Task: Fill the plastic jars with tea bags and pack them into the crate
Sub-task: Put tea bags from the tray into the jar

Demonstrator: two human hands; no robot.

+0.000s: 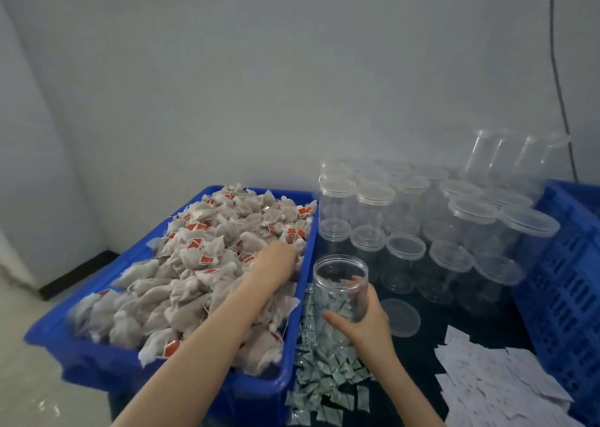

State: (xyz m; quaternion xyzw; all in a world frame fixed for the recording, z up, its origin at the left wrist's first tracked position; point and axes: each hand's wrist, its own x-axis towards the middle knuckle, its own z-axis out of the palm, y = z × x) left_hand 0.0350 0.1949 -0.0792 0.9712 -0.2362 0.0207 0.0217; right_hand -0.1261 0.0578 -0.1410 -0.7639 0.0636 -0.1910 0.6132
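Observation:
A blue tray [97,358] on the left is heaped with grey-white tea bags [194,264] carrying red tags. My left hand [276,261] reaches into the heap near the tray's right wall, its fingers buried among the bags. My right hand [363,322] grips an open clear plastic jar [341,283], upright and empty, just right of the tray. The jar's loose lid [401,318] lies flat on the dark table beside it. A blue slatted crate [565,280] stands at the far right.
Several lidded clear jars [422,218] crowd the dark table behind the held jar, with taller ones at the back right. Small grey-green sachets [324,374] lie scattered in front of the tray. White paper slips [493,381] are piled at the lower right.

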